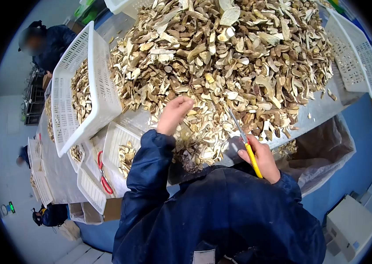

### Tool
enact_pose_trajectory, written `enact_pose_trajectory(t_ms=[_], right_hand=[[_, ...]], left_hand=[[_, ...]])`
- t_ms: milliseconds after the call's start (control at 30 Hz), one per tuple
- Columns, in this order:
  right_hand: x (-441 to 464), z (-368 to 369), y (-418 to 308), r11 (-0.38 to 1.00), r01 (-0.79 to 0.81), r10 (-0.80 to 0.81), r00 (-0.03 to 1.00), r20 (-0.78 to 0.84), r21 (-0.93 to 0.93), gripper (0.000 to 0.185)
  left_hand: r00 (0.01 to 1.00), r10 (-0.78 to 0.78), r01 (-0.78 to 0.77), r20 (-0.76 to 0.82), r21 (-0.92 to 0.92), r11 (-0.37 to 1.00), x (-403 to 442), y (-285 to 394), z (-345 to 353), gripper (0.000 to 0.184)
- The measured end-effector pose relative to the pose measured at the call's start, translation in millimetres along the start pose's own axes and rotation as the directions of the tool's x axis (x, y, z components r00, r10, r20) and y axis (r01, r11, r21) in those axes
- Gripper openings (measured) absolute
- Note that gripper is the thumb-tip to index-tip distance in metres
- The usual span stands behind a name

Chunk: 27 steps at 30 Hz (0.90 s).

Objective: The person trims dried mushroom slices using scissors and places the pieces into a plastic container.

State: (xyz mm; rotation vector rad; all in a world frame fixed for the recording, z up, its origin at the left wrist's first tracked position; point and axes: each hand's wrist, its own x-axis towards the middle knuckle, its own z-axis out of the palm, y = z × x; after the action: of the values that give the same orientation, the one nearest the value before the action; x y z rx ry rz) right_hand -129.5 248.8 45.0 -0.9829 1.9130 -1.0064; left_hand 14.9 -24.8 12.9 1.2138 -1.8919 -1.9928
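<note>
A big heap of dried mushroom slices [239, 57] covers the metal table in front of me. My left hand [176, 115] is over the near edge of the heap, its fingers curled together in a pinch; whatever lies between the fingertips is hidden. In my right hand [263, 159] is a slim knife [251, 155] with a yellow and red handle, its narrow blade pointing up and left toward the heap. Small pale mushroom pieces [206, 143] lie between my two hands, close to my body.
White perforated baskets stand left [106, 88] and right [349, 57] of the heap. A shallow white tray [117, 143] holds mushroom pieces, near red-handled scissors [103, 176]. Below the table's right edge is a lined bin [327, 149]. People in dark clothes are at left.
</note>
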Motion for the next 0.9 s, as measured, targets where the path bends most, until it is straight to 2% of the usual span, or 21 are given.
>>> enact_pose_trajectory(t_ms=[33, 100, 133, 233, 267, 300, 367, 400, 467, 567, 600, 633, 667, 700, 733, 833, 867, 900], right_hand=[[-1, 0, 3, 1.000, 0.007, -0.007, 1.000, -0.009, -0.007, 0.049], [-1, 0, 5, 1.000, 0.025, -0.025, 0.999, -0.030, -0.006, 0.049], [-1, 0, 6, 0.999, 0.036, -0.036, 0.998, -0.042, 0.000, 0.049], [1, 0, 8, 0.999, 0.034, -0.034, 0.998, -0.054, 0.004, 0.050], [1, 0, 9, 1.000, 0.030, -0.030, 0.998, -0.048, 0.001, 0.050], [1, 1, 9, 1.000, 0.023, -0.023, 0.999, -0.033, -0.004, 0.050], [2, 0, 10, 1.000, 0.012, -0.012, 1.000, -0.013, -0.018, 0.049], [2, 0, 9, 1.000, 0.026, -0.026, 0.999, -0.020, -0.013, 0.049], [0, -1, 7, 0.999, 0.049, -0.049, 0.998, -0.040, -0.003, 0.049], [-4, -5, 4, 0.999, 0.031, -0.030, 0.998, -0.055, 0.008, 0.048], [-4, -6, 3, 1.000, 0.013, -0.013, 0.999, -0.053, 0.000, 0.048], [-4, -7, 4, 1.000, -0.004, 0.004, 0.999, -0.050, -0.006, 0.048], [-4, -8, 4, 1.000, -0.020, 0.019, 0.999, -0.047, -0.011, 0.048], [-3, -8, 5, 1.000, -0.013, 0.012, 0.999, -0.051, -0.018, 0.048], [-3, -7, 7, 1.000, -0.006, 0.005, 0.999, -0.053, -0.026, 0.048], [-1, -5, 7, 1.000, 0.023, -0.024, 0.998, -0.055, -0.015, 0.048], [-1, -4, 6, 0.999, 0.035, -0.035, 0.998, -0.054, -0.006, 0.048], [-1, -3, 7, 0.999, 0.043, -0.043, 0.998, -0.050, -0.002, 0.049]], left_hand=[[0.958, 0.281, -0.242, -0.061, 0.353, 0.904, 4, -4, 8, 0.021], [0.991, 0.134, -0.111, 0.011, 0.631, 0.768, -8, 12, 14, 0.025], [0.990, 0.069, -0.122, 0.119, 0.532, 0.838, -10, 7, 12, 0.022], [0.980, 0.041, -0.149, 0.197, 0.571, 0.807, -13, 4, -1, 0.020], [0.989, 0.080, -0.130, 0.124, 0.471, 0.873, -8, -6, -2, 0.021], [0.991, 0.103, -0.134, 0.090, 0.515, 0.847, -9, 5, 3, 0.020], [0.896, 0.430, -0.399, 0.105, 0.614, 0.681, 3, 1, 15, 0.017], [0.875, 0.465, -0.417, 0.131, 0.692, 0.589, 10, 0, 21, 0.017], [0.828, 0.523, -0.439, 0.202, 0.814, 0.381, 20, 0, 31, 0.016], [0.899, 0.382, -0.380, 0.216, 0.817, 0.433, 25, 3, 28, 0.019], [0.868, 0.447, -0.454, 0.217, 0.709, 0.539, 24, 1, 23, 0.015], [0.939, 0.304, -0.343, 0.160, 0.489, 0.802, 24, -2, 12, 0.014], [0.979, 0.138, -0.169, 0.149, 0.217, 0.961, 24, -7, -3, 0.013], [0.982, -0.030, 0.044, 0.186, -0.072, 0.996, 21, -7, -12, 0.012], [0.956, 0.096, 0.045, 0.276, -0.463, 0.885, 15, -9, -17, 0.013], [0.997, -0.014, 0.057, 0.082, -0.556, 0.829, 3, 8, -1, 0.016], [0.981, 0.032, 0.045, 0.192, -0.383, 0.922, 9, 6, -6, 0.013], [0.990, -0.009, 0.021, 0.140, -0.082, 0.996, 14, 5, 1, 0.018]])
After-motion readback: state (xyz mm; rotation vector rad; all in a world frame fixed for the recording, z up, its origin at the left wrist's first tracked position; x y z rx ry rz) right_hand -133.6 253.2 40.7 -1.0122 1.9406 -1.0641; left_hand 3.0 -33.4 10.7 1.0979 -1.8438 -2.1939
